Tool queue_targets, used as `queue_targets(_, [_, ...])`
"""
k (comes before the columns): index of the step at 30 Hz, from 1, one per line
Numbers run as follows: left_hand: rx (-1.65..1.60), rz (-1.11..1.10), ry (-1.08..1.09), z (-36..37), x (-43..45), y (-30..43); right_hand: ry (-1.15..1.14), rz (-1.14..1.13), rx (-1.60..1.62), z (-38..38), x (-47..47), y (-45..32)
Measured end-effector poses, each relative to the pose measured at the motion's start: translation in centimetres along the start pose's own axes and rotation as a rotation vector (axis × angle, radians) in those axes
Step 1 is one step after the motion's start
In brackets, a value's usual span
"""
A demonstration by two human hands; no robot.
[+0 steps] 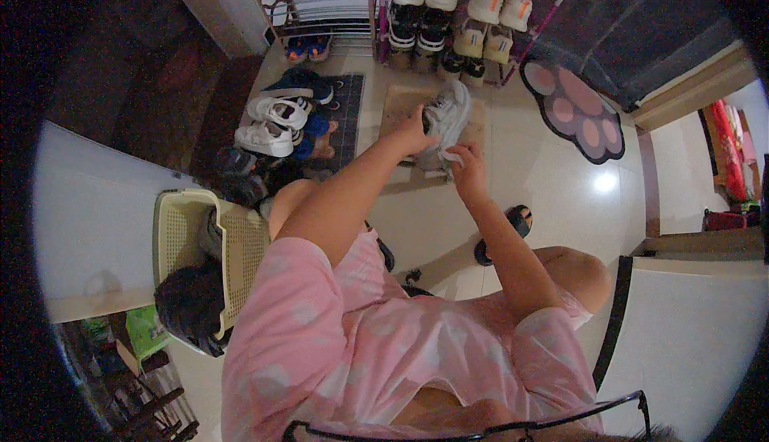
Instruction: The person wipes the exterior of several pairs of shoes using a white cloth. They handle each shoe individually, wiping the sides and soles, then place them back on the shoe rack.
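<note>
My left hand (413, 133) grips a white sneaker (449, 115) at its opening, above a low wooden stool (393, 102). The shoe is tilted, its pale sole facing right. Just right of the shoe's near end, my right hand (468, 169) pinches a small white cloth or tissue (455, 156) against or close beside it. Something whitish lies under the shoe near the stool's front edge; I cannot tell what it is.
White sneakers (264, 138) and other shoes lie on a dark mat (351, 121) at the left. A shoe rack (379, 15) stands ahead. A paw-shaped mat (574, 108) is at the right, a cream plastic basket (246, 250) beside my left leg.
</note>
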State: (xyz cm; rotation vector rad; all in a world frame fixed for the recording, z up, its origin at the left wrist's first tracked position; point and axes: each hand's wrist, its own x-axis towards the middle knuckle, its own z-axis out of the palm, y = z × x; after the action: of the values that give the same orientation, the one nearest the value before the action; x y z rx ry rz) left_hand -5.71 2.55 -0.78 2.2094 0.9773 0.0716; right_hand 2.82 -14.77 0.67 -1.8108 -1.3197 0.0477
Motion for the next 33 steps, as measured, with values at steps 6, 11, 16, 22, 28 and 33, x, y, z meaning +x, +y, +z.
queue_targets(6, [0.409, 0.148, -0.076, -2.4, -2.9, 1.9, -0.038, 0.039, -0.021, 0.1, -0.3, 1.0])
queue_targets(11, [0.476, 0.175, -0.191, -3.0, -3.7, 1.6, -0.096, 0.117, 0.059, -0.3, -0.1, -0.7])
queue_targets(16, [0.077, 0.242, -0.125, -1.4, -2.0, 1.5, -0.140, 0.126, 0.133, -0.9, -0.6, 2.8])
queue_targets(22, [-0.419, 0.163, -0.114, -1.2, -2.7, 3.9, -0.192, 0.223, 0.457, -7.0, 2.7, -1.0])
queue_targets(28, [-0.445, 0.197, -0.107, -3.8, -5.1, 8.3, -0.028, 0.117, 0.062, -12.9, 7.2, -2.6])
queue_targets(33, [-0.331, 0.352, -0.019, -3.2, -4.5, 8.7, 0.169, -0.053, -0.148, -11.9, 10.2, -1.9])
